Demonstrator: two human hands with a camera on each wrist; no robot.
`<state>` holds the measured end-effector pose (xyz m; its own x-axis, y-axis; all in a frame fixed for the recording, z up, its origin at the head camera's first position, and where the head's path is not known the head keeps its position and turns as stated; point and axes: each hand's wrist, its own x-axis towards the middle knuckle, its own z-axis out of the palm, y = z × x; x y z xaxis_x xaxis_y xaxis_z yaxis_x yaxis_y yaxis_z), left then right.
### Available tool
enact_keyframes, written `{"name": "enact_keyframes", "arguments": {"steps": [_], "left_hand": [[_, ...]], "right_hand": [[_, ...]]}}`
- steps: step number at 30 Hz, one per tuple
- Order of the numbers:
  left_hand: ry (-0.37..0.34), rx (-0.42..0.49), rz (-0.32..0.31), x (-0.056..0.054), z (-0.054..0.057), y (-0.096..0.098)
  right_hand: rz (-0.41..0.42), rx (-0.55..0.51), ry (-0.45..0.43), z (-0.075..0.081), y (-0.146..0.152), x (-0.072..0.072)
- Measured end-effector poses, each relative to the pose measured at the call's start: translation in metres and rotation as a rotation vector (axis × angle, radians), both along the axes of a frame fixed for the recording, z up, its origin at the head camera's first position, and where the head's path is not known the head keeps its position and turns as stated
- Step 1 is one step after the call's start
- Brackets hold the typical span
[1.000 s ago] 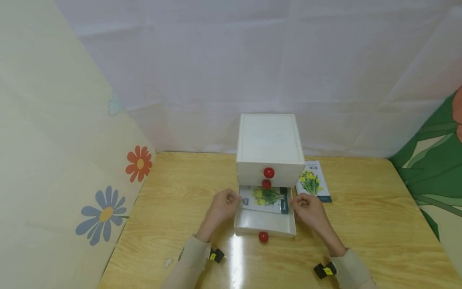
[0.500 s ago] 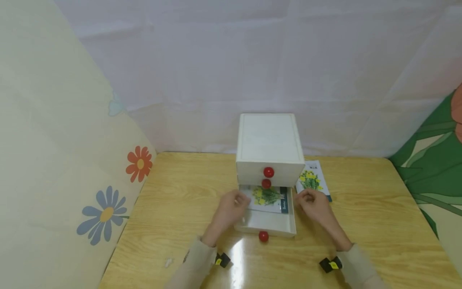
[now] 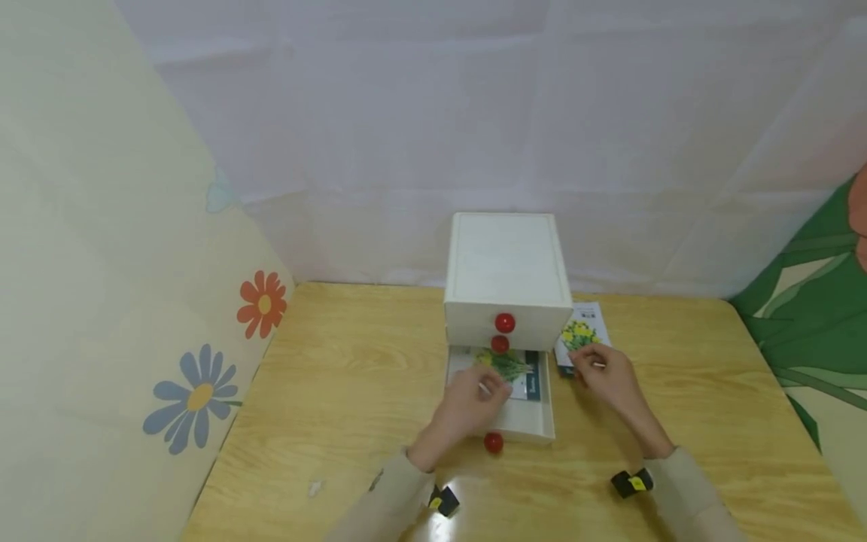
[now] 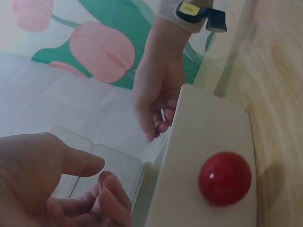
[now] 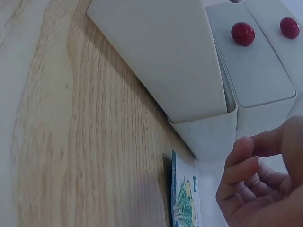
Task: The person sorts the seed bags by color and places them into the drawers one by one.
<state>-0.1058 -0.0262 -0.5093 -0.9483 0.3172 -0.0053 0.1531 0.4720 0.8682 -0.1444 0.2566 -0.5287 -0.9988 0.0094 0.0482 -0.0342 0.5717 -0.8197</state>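
A white mini drawer cabinet [image 3: 508,260] stands at the back of the table with its bottom drawer [image 3: 547,410] pulled out. Inside lies a flat packet [image 3: 532,380] printed with yellow flowers and green stems. Over this drawer hovers my left hand [image 3: 470,403], fingers loosely curled and holding nothing, covering part of the packet. Right of the cabinet, a similar packet [image 3: 589,312] lies on the table. My right hand [image 3: 612,384] is at its near edge, hiding that corner; in the right wrist view the fingers [image 5: 236,175] are loosely bent with nothing between them.
Red round knobs [image 3: 504,324] mark the drawers; the upper drawers are closed. The bottom drawer's knob [image 3: 494,443] juts toward me. A small white scrap [image 3: 314,488] lies at the front left of the wooden table [image 3: 359,361]. A white cloth [image 3: 366,150] hangs behind.
My left hand has moved right, from the drawer's left side to over its middle. My right hand has shifted right, away from the drawer's side to the packet on the table.
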Motion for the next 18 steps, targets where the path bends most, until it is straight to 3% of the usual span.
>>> {"name": "enact_keyframes", "arguments": {"steps": [11,18], "left_hand": [[-0.076,0.058,-0.110,0.011,0.000,0.034],[-0.075,0.042,-0.166,0.016,0.004,0.053]], "right_hand": [[0.023,0.016,0.068,0.002,0.018,-0.014],[0.044,0.032,0.074,0.004,0.027,-0.032]]}}
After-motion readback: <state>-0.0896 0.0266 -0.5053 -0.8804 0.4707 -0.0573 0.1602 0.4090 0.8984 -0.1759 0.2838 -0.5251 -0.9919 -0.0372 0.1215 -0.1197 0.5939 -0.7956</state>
